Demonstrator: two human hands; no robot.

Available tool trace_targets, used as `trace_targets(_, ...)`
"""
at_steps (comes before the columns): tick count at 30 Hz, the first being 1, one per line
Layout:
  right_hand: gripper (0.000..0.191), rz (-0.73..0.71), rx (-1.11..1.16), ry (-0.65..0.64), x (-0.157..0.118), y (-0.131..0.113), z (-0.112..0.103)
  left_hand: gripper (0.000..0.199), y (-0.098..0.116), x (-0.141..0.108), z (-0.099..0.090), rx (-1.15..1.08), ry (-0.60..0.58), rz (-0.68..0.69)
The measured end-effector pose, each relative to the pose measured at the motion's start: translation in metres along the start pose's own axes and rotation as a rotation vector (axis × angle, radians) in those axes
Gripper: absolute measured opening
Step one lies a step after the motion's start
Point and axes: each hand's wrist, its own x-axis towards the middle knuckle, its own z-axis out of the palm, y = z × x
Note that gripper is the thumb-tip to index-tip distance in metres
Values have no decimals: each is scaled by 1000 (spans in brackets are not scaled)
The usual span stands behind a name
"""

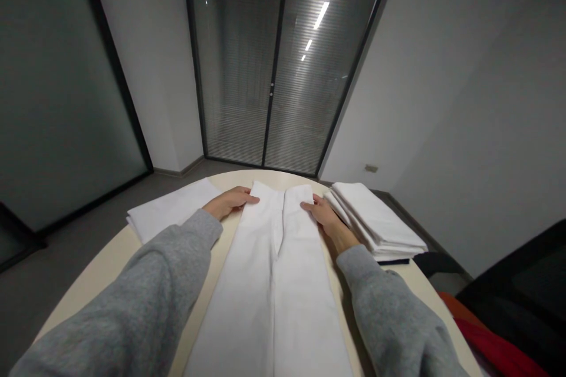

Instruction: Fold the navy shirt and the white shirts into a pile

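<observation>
A pair of white trousers [247, 294] lies lengthwise along the table, its narrow end away from me. A seam runs down the middle, with a slit-like opening near the far end; the near end runs out of view. My left hand [232, 200] pinches the far left edge, thumb on top and fingers underneath. At the far right edge, my right hand [322, 212] grips the cloth the same way. Some fingertips of both hands are hidden by the fabric.
The round pale table [247, 177] carries a folded white cloth [172, 206] at left and a stack of folded white cloths [375, 215] on a dark flat item at right. A black chair [522, 277] with red and orange fabric stands at right. Glass doors [274, 70] rise behind.
</observation>
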Motion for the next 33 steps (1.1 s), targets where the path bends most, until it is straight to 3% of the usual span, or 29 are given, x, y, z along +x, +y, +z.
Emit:
trace_targets(5, 48, -113, 73, 47, 0, 3, 7, 50, 0, -4, 8, -154, 11, 113)
trace_targets(14, 57, -77, 107, -118, -20, 1, 1, 58, 12, -13, 19, -313, 150, 310)
trace_targets(18, 53, -102, 105, -72, -30, 9, 4, 62, 13, -40, 21, -404, 15, 202)
trace_targets(22, 51, -136, 103, -31, -38, 13, 9, 71, -4, -67, 22, -389, -150, 51)
trace_targets(26, 50, -158, 112, -5, -41, 13, 12, 73, -15, -77, 26, -388, -64, 101)
trace_targets(33, 52, -236, 142, 25, -46, 3, 17, 75, -15, -73, 32, -371, 53, 258)
